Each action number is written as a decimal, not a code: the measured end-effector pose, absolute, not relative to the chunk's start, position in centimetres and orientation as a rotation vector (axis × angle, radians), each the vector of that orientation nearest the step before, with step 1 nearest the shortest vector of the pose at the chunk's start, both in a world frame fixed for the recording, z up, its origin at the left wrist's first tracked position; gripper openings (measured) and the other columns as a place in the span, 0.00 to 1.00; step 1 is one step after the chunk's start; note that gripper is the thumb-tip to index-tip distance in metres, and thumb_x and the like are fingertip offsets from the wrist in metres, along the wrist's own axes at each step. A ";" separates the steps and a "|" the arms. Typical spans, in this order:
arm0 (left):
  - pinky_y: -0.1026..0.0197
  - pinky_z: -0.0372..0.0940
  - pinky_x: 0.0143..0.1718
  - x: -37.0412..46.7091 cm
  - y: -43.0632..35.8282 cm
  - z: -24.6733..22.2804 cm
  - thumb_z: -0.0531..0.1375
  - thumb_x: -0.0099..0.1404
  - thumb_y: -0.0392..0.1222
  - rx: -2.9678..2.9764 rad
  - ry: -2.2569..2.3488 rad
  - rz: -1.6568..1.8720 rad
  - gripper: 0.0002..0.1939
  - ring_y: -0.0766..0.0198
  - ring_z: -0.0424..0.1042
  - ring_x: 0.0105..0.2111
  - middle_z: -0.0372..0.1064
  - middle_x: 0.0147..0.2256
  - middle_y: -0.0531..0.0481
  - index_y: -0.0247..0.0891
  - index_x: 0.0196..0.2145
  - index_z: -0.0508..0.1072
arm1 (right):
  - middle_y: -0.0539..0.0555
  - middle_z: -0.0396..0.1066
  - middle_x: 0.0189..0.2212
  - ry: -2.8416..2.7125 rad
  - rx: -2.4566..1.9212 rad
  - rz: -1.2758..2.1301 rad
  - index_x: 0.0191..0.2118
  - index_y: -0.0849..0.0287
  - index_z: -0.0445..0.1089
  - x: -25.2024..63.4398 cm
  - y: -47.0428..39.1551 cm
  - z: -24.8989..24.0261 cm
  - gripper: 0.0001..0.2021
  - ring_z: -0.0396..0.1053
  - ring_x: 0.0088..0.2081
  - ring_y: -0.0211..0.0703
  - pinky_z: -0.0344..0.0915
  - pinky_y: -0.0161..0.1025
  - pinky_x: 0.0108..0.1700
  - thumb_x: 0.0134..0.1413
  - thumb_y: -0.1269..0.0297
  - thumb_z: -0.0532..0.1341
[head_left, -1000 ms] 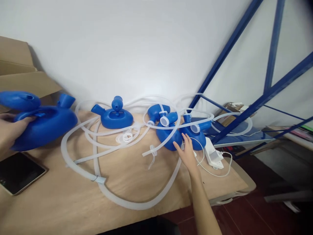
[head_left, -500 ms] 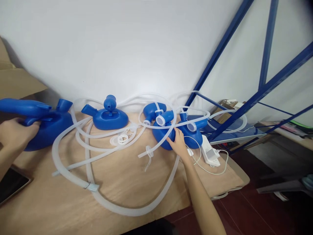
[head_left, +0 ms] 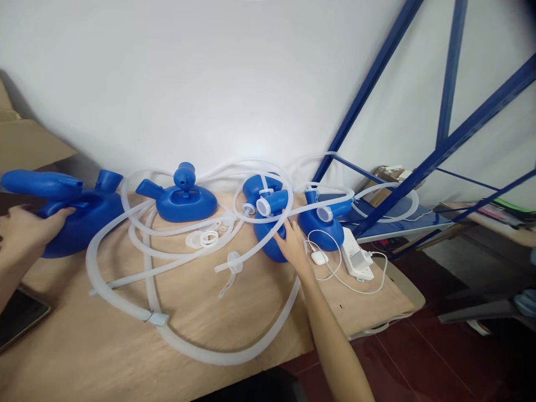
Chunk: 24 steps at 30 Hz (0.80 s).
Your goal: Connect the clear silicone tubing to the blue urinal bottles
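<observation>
Left hand point(head_left: 36, 226) was gripping the left-hand bottle point(head_left: 94, 220), a blue one, by its top handle, thumb over the grip. An elongated blue piece point(head_left: 42, 185) sat just above that hand; couldn't tell if it was fixed to the bottle. Dark-screened device point(head_left: 23, 315) lay on the table point(head_left: 259, 312) below the same hand, part out of view, cardboard point(head_left: 33, 148) above it. Right hand point(head_left: 291, 243) had hold of the right-hand bottle point(head_left: 268, 237), also blue, at its right side, thumb on the near face, fingers beyond; fingertips partly hidden. Blue elbow point(head_left: 274, 202) with a white end ring was just above that hand, another blue piece point(head_left: 263, 181) behind it. Middle bottle point(head_left: 186, 205) stood upright between the hands, nearer neither by much. Just right of the right hand: far-right bottle point(head_left: 320, 229), then a small white puck point(head_left: 319, 257) with cable and a white power strip point(head_left: 358, 259). Thin tube crossed the front of the right-hand bottle; its free end carried a clear clip point(head_left: 234, 262), left of the right hand. Thick translucent hose point(head_left: 230, 357) curved below and between both hands. White rings point(head_left: 209, 239) lay left of the right hand, beyond the clip.
</observation>
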State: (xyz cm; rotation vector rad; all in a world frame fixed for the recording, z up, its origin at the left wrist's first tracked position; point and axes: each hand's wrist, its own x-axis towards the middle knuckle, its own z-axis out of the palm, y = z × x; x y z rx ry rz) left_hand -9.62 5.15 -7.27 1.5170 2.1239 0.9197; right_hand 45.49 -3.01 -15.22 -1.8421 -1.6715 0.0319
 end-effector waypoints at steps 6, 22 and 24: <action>0.26 0.47 0.72 -3.6 -1.7 -8.3 0.64 0.60 0.68 1.357 2.222 1.063 0.52 0.26 0.38 0.74 0.38 0.74 0.33 0.40 0.72 0.51 | 0.64 0.67 0.48 -1.801 -1.927 0.026 0.73 0.53 0.59 44.4 -4.4 -13.7 0.31 0.71 0.52 0.65 0.70 0.59 0.55 0.68 0.53 0.59; 0.39 0.57 0.71 17.5 -1.6 -11.2 0.60 0.71 0.52 2.392 1.019 0.986 0.38 0.42 0.61 0.70 0.58 0.71 0.32 0.34 0.71 0.57 | 0.67 0.66 0.64 -1.941 -1.517 -0.288 0.66 0.61 0.65 43.3 0.6 -9.1 0.26 0.58 0.69 0.64 0.57 0.62 0.71 0.68 0.53 0.60; 0.41 0.58 0.71 19.4 0.6 -11.1 0.59 0.71 0.50 2.350 0.990 1.027 0.37 0.44 0.62 0.69 0.59 0.70 0.33 0.35 0.72 0.57 | 0.67 0.63 0.68 -2.015 -1.597 -0.212 0.68 0.60 0.63 43.2 1.6 -8.5 0.32 0.55 0.71 0.69 0.52 0.70 0.71 0.65 0.49 0.63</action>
